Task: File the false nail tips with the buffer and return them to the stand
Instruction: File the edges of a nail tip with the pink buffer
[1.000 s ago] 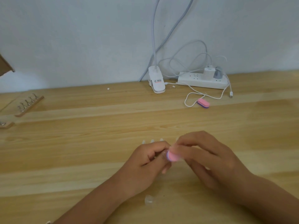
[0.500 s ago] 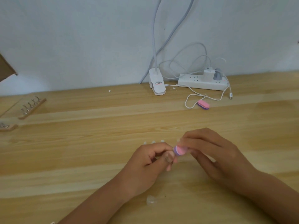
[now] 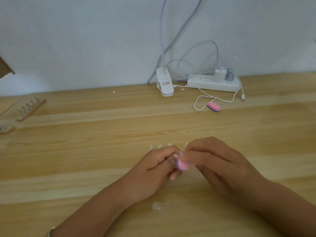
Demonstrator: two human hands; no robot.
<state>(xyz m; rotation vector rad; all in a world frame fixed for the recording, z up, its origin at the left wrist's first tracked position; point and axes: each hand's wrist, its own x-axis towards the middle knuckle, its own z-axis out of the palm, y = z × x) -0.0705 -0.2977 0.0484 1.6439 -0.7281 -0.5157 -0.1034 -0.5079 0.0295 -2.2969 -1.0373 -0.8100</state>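
My right hand (image 3: 217, 166) pinches a small pink and purple buffer (image 3: 182, 165) and holds it against the fingertips of my left hand (image 3: 153, 170). My left hand's fingers are curled round a false nail tip, which is mostly hidden between thumb and fingers. A row of pale nail tips (image 3: 159, 146) on a stand pokes out just behind my hands; the stand itself is hidden. One loose clear nail tip (image 3: 157, 206) lies on the table near my left wrist.
A second pink buffer (image 3: 213, 106) lies by a white cable. A white power strip (image 3: 212, 83) and a lamp clip (image 3: 165, 86) sit against the wall. Wooden nail stands with metal holders (image 3: 30, 108) are at the far left of the wooden table (image 3: 85, 151).
The buffer has slid back and forth across the nail tip; from half a second ago it moved down and left again. My left hand has stayed in place.
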